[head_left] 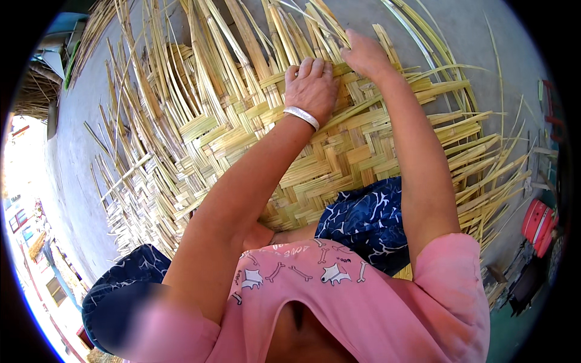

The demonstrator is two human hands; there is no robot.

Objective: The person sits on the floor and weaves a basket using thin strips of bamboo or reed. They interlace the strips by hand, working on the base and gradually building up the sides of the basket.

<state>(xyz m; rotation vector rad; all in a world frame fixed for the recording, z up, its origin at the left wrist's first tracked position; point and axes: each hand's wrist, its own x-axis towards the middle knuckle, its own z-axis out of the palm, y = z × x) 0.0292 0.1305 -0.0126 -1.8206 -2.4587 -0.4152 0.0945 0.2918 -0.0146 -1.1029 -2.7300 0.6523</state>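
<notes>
A half-woven mat (339,154) of flat, yellow-green cane strips lies in front of me, its loose ends fanning out at the far side and the right. My left hand (311,91), with a silver bangle (301,117) at its wrist, presses palm down on the far edge of the weave, fingers spread and bent a little. Farther right, my right hand (367,55) is closed on upright cane strips (327,24) at that same edge. How many strips it grips is hidden behind the fingers.
I sit with my legs in blue patterned trousers (369,218) against the mat's near part. Grey floor (466,36) surrounds the weave. A red container (537,221) stands at the right among odds and ends. More cane (100,33) lies at the far left.
</notes>
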